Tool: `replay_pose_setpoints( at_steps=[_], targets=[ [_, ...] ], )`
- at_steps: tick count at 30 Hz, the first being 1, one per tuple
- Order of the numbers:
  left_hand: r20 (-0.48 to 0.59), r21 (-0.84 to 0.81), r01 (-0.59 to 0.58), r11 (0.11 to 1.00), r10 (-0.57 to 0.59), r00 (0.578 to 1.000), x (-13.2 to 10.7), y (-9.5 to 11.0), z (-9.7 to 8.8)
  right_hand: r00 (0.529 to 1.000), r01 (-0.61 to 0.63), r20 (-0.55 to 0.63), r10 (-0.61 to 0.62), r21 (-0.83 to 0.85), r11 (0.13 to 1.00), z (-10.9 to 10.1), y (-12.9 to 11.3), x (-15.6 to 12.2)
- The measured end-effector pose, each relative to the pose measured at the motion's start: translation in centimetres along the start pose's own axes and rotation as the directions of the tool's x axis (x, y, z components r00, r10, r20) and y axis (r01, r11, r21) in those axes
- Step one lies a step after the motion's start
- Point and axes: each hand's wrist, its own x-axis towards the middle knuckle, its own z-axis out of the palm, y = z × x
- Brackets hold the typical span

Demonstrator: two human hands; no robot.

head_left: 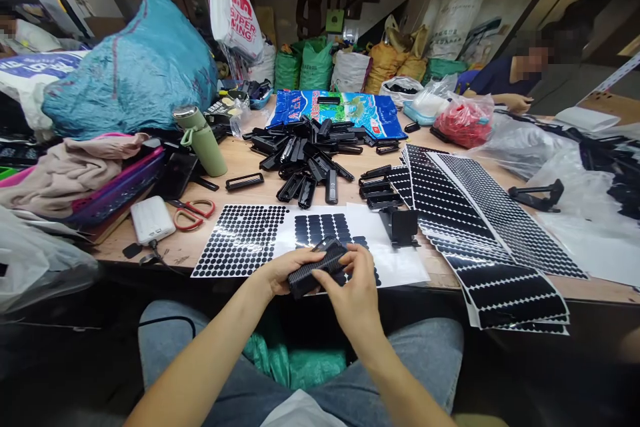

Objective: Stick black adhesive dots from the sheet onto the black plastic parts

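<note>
Between my hands, at the table's front edge, is a black ribbed plastic piece (pixel 316 269), a flat oblong shape held tilted. My left hand (pixel 287 272) wraps around its left end, thumb on top. My right hand (pixel 353 273) pinches at its right side with thumb and fingers; whether a small sticker is in that pinch is hidden. Just behind lies a white sheet of black rounded pads (pixel 320 227), partly covered by my hands. To its left is a sheet of black round dots (pixel 240 240). A black stand-like part (pixel 401 227) stands on the white sheet's right end.
A heap of black plastic parts (pixel 305 153) fills the table's middle. More sticker sheets (pixel 480 227) overhang the front edge at right. Red-handled scissors (pixel 195 213), a white power bank (pixel 152 220) and a green bottle (pixel 203 140) are at left. Another person (pixel 515 77) sits at back right.
</note>
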Motion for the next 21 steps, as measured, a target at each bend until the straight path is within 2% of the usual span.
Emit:
replay_pose_setpoints(
  at_steps=[2, 4, 6, 8, 11, 14, 17, 21],
  targets=[
    [-0.007, 0.095, -0.023, 0.995, 0.023, 1.000, -0.9, -0.8, 0.3, 0.999, 0.031, 0.012, -0.031, 0.004, 1.000, -0.1, 0.0, 1.4],
    [-0.061, 0.198, -0.034, 0.980, 0.047, 0.997, -1.8, -1.8, 0.4, 0.981, 0.092, 0.172, -0.092, 0.008, 0.996, 0.9, -0.3, 3.6],
    [-0.140, 0.285, -0.020, 0.958, 0.063, 0.988, -2.6, -2.7, 0.2, 0.897, 0.182, 0.416, -0.147, -0.046, 0.982, 3.2, -0.8, 5.9],
    [-0.154, 0.353, 0.007, 0.935, 0.051, 0.987, -3.3, -3.5, -0.3, 0.776, 0.272, 0.622, -0.106, -0.178, 0.946, 6.6, -1.2, 7.6],
    [-0.137, 0.374, 0.036, 0.927, 0.017, 0.990, -4.1, -4.2, -1.6, 0.755, 0.276, 0.654, -0.039, -0.262, 0.925, 11.8, -1.4, 8.7],
    [-0.181, 0.337, 0.057, 0.940, 0.005, 0.983, -5.0, -4.3, -2.8, 0.771, 0.251, 0.637, 0.017, -0.328, 0.910, 14.9, -1.3, 8.5],
    [-0.178, 0.270, 0.054, 0.961, -0.006, 0.984, -6.0, -3.9, -4.2, 0.772, 0.236, 0.634, 0.034, -0.337, 0.911, 15.0, -1.4, 8.4],
    [-0.188, 0.132, 0.019, 0.991, 0.007, 0.982, -6.9, -2.9, -6.2, 0.773, 0.211, 0.634, 0.007, -0.268, 0.940, 11.4, -2.2, 7.6]
  ],
)
